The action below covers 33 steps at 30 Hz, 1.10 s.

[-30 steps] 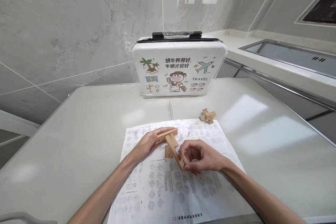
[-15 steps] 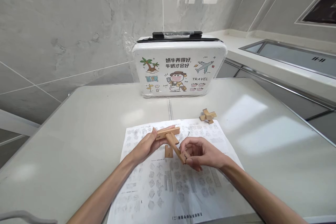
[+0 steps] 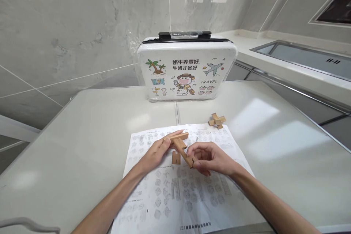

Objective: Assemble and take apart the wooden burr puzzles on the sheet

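Observation:
My left hand [image 3: 155, 152] pinches one notched wooden puzzle bar [image 3: 177, 138] that lies crosswise. My right hand [image 3: 211, 158] grips the near end of a second wooden bar [image 3: 183, 151], which runs slantwise under the first so the two form a T. Both hands hover just above a printed instruction sheet [image 3: 178, 186] full of small puzzle diagrams. A short wooden piece [image 3: 176, 158] rests on the sheet under the bars.
An assembled wooden cross puzzle [image 3: 216, 120] lies on the white table [image 3: 82, 131] beyond the sheet's far right corner. A white cartoon-printed case [image 3: 186, 67] with a black handle stands at the table's back edge. A counter with a metal sink [image 3: 307, 58] runs along the right.
Both hands have lifted the joined bars slightly and shifted them a little away from me; the grips are the same.

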Each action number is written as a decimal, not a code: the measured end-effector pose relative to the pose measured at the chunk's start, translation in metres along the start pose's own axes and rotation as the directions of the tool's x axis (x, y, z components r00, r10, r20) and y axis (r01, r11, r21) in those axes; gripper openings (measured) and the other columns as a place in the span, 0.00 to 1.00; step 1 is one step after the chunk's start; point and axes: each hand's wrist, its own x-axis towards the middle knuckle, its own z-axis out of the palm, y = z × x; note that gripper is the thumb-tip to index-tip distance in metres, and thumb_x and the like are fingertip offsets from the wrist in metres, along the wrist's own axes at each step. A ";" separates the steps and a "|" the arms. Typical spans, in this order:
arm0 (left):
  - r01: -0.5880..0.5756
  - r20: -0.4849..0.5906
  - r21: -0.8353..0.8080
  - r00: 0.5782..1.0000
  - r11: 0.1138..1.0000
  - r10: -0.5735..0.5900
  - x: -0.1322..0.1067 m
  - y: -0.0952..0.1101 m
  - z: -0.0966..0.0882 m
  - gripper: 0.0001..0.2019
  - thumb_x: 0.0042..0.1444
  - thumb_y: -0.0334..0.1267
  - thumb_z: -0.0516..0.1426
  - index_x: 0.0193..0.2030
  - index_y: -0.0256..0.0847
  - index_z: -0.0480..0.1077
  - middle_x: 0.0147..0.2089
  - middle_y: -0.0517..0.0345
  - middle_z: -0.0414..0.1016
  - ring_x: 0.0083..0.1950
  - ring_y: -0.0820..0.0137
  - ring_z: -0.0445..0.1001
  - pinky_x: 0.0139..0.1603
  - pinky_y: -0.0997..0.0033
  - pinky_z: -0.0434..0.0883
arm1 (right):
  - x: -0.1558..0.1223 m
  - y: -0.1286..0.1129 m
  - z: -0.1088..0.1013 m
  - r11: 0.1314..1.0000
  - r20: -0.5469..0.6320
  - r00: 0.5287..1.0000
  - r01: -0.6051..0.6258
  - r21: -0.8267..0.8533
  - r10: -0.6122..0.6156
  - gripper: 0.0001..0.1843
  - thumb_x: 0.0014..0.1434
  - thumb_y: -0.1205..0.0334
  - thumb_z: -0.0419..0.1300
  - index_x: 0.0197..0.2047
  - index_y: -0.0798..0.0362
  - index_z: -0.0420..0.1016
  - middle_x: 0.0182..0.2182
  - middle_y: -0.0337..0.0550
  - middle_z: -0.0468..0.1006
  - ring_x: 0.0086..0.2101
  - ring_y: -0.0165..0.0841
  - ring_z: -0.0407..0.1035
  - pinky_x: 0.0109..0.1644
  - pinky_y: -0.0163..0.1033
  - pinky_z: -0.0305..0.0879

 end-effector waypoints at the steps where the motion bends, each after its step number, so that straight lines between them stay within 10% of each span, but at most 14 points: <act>1: 0.002 -0.015 0.052 1.000 0.999 -0.001 0.000 0.002 0.000 0.28 0.76 0.56 0.47 0.74 0.47 0.69 0.76 0.47 0.68 0.77 0.50 0.66 0.78 0.46 0.59 | 0.000 -0.001 0.000 1.000 -0.002 1.000 0.003 -0.001 -0.003 0.19 0.61 0.53 0.76 0.49 0.53 0.79 0.24 0.32 0.73 0.19 0.24 0.63 0.22 0.31 0.63; 33: -0.042 -0.059 0.456 0.995 0.889 0.078 -0.009 -0.017 0.010 0.27 0.77 0.51 0.49 0.79 0.50 0.59 0.78 0.49 0.65 0.78 0.49 0.63 0.76 0.47 0.64 | 0.000 -0.003 0.006 0.983 -0.093 0.994 0.034 -0.182 -0.052 0.19 0.68 0.47 0.69 0.54 0.50 0.77 0.27 0.32 0.62 0.26 0.28 0.53 0.29 0.36 0.51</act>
